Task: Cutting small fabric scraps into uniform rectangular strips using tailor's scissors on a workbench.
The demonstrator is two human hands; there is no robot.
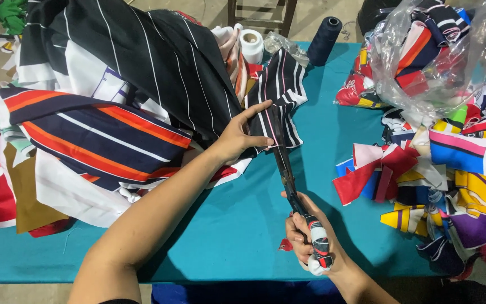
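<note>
Striped black-and-white fabric [279,90] lies draped from the heaped pile onto the teal table [237,225], pinched flat under the left hand [237,135], so the long scissors [282,163], gripped tight in the closed right hand [310,236], could nick those near fingers if the cloth slips.

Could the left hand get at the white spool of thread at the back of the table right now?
Probably not without letting go: the left hand is pinning the black striped cloth for the scissors. The white spool stands beyond it, partly tucked behind the heaped fabric, though its top shows uncovered.
</note>
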